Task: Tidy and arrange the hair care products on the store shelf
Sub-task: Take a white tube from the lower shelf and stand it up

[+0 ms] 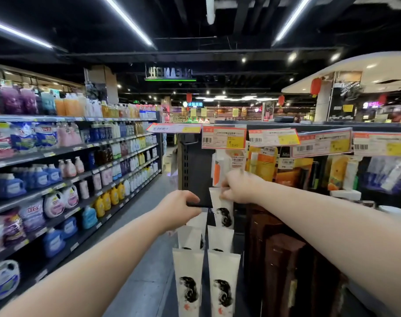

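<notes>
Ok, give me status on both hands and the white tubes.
Right hand pinching top of rear white tube. Left hand curled at dark panel edge, grip unclear. Front tubes upright in two rows. Nothing in the way.

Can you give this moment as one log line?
left hand: grips dark flat item | right hand: pinches top of white plastic tube printed with black hair | phase: arranging

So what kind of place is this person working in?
Most likely a supermarket: long shelves of detergent bottles on the left, price tags with barcodes on the right, and rows of white tubes, one pinched by the right hand.
</notes>
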